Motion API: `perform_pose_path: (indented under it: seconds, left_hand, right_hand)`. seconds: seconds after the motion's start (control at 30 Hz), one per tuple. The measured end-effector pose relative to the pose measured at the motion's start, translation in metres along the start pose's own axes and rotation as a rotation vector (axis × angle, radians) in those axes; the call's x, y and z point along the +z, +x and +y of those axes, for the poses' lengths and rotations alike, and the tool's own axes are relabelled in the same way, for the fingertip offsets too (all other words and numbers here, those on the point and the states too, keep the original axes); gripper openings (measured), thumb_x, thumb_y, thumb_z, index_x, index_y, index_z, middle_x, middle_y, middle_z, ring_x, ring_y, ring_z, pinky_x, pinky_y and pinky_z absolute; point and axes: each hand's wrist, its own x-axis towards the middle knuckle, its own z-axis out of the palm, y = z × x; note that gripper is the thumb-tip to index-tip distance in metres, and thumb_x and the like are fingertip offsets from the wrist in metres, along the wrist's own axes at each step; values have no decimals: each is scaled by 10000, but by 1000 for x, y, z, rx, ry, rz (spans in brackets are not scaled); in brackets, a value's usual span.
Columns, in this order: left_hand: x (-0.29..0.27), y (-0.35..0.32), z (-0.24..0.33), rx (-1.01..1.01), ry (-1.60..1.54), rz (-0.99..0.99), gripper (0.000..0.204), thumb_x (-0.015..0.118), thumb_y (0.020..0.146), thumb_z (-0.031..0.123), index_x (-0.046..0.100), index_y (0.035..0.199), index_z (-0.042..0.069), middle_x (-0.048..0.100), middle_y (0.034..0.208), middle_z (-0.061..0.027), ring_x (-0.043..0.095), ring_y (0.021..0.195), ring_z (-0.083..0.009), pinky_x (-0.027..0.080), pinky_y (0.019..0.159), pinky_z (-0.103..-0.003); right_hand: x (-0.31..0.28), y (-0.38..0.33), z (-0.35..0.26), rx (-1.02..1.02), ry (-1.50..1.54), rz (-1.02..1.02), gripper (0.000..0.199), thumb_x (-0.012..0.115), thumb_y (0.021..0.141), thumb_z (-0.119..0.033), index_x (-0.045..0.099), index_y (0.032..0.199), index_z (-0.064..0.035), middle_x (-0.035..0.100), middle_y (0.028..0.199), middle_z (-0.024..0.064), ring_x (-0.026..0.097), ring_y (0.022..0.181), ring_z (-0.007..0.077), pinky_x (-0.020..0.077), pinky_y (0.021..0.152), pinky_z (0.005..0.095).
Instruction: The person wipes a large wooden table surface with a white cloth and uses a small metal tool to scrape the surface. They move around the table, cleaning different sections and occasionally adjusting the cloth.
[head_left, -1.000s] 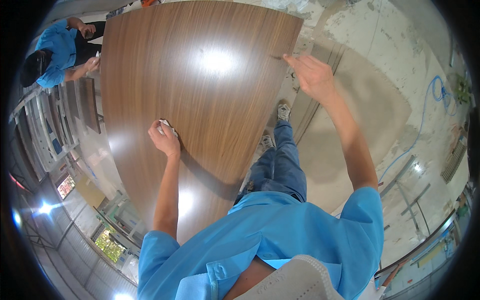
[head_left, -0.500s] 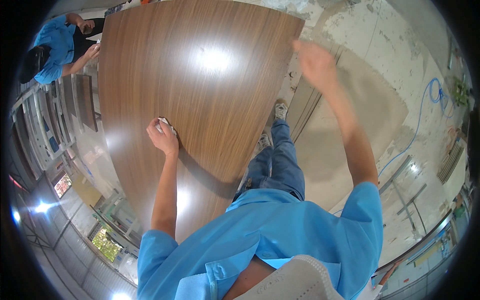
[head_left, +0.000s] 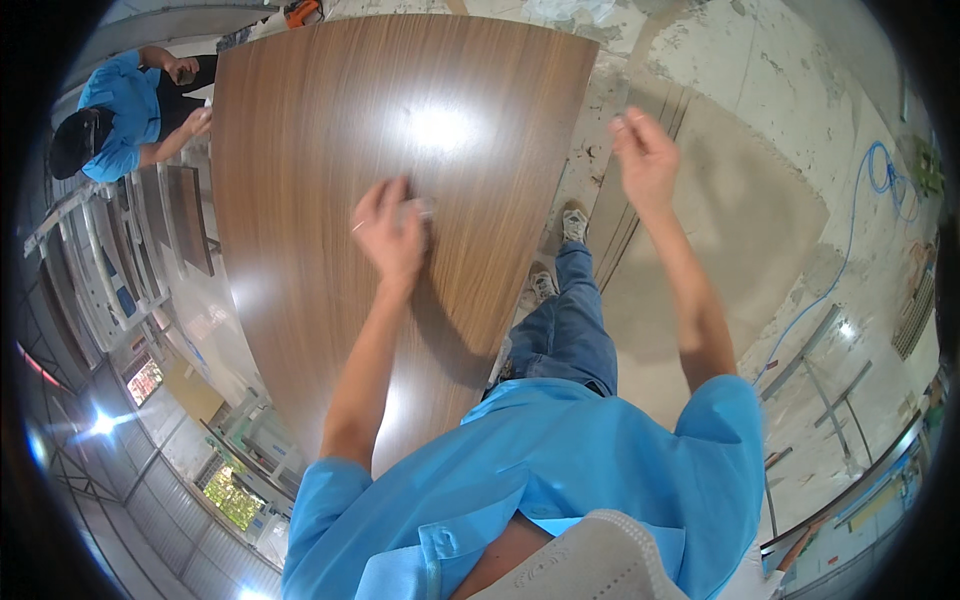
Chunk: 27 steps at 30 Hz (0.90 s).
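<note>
A large wood-grain panel (head_left: 330,130), brown with fine lengthwise streaks, stretches out in front of me. Over its middle is my left hand (head_left: 388,235), slightly blurred, its fingers bent around a crumpled white wipe (head_left: 426,208); only a pale edge of the wipe shows beside the fingers. My right hand (head_left: 648,160) hangs in the air off the panel's right edge, above the floor. Its fingers are pinched together, and something tiny and dark may be at the tips, too small to name.
At the far left a co-worker in a blue shirt (head_left: 115,115) has a hand at the panel's edge. Racks with dark boards (head_left: 185,215) stand along the left. A flat beige sheet (head_left: 720,220) lies on the floor to my right, with a blue hose (head_left: 850,240) beyond it.
My left hand has moved right and a little farther away across the panel with the wipe. My right hand has shifted slightly right and nearer, with its fingers now pinched.
</note>
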Motion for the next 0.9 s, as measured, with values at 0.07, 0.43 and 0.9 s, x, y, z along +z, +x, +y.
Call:
perform_pose_path:
  seconds: [0.07,0.43,0.9]
  left_hand:
    - [27,39,62,200,-40,-63,550,749,920,491,722,1383,197,618,1460,-94,504,1391,-346,349,1169,-532]
    - [102,183,195,361,-209,-8,480,684,948,454,706,1383,251,617,1488,-77,463,1450,-382,278,1230,-589]
    - [-3,-16,66,334,-165,-204,617,723,946,386,613,1453,52,564,1555,-146,447,1493,-403,300,1239,-562]
  right_hand:
    - [-5,9,4,225,173,182,267,666,1045,-73,731,1298,-15,751,1009,54,639,770,90,541,674,252]
    - [-26,-19,21,385,159,325,272,680,1056,-105,728,1298,10,727,993,44,623,792,75,517,663,233]
    - [6,32,0,-321,-200,-354,266,652,964,-41,758,1207,-70,687,894,89,660,751,255,542,678,359]
